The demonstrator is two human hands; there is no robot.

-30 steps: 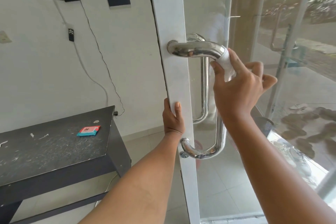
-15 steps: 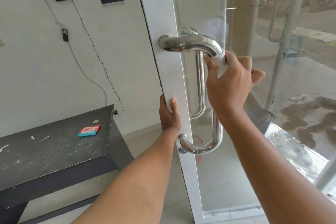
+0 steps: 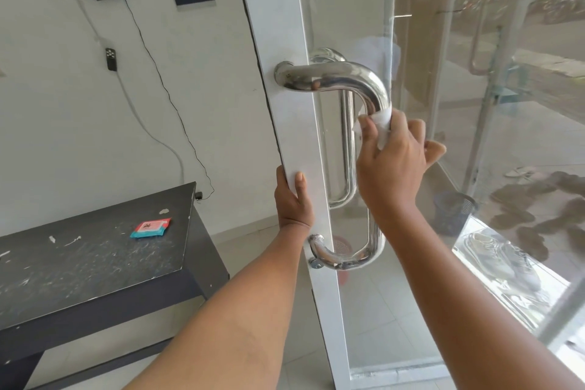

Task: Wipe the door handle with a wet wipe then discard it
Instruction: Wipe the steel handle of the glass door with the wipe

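A polished steel D-shaped door handle (image 3: 332, 76) is fixed to the white frame of a glass door (image 3: 285, 79). My right hand (image 3: 392, 168) is wrapped around the handle's vertical bar just below the top bend, pressing a white wet wipe (image 3: 384, 125) against the metal. The bar behind my palm is hidden; its lower curve shows beneath my wrist. My left hand (image 3: 292, 203) grips the edge of the door frame, thumb on the front face.
A dark scuffed table (image 3: 79, 266) stands at the left with a red and teal wipe packet (image 3: 151, 227) on it. A dark mesh bin (image 3: 454, 212) shows through the glass at the right. Cables, a router and a plaque are on the white wall.
My right hand with the wipe has slid from the top bend down onto the vertical bar. My left hand keeps its hold on the door edge.
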